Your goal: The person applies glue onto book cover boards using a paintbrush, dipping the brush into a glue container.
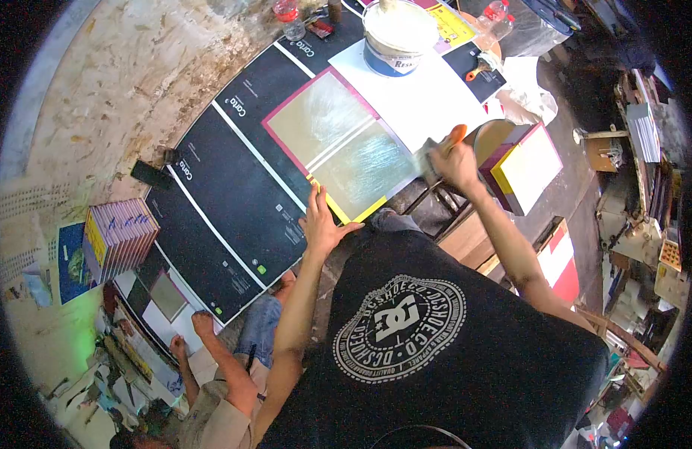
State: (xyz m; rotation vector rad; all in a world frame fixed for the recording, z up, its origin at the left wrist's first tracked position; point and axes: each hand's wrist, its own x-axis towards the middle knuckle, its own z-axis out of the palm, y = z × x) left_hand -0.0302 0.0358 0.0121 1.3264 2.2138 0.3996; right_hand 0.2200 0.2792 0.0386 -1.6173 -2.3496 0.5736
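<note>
On the black table covering lies an open cover sheet (334,123) with two grey-beige boards, a magenta border at one end and a yellow border at the other. Its surface shines as if wet. My left hand (323,223) rests at its yellow lower-left corner, fingers spread. At the sheet's right edge my right hand (454,166) grips a brush (457,136) with an orange handle; its bristles are blurred. A white bucket (400,37) of white paste stands above the sheet on white paper (436,105).
A co-worker's hands (202,323) are at the lower left, beside another small board (168,297). Stacked books (121,238) stand at the left, more books (527,168) on a round stool at the right. A second brush (478,69) and plastic bottles (497,16) are at the top right.
</note>
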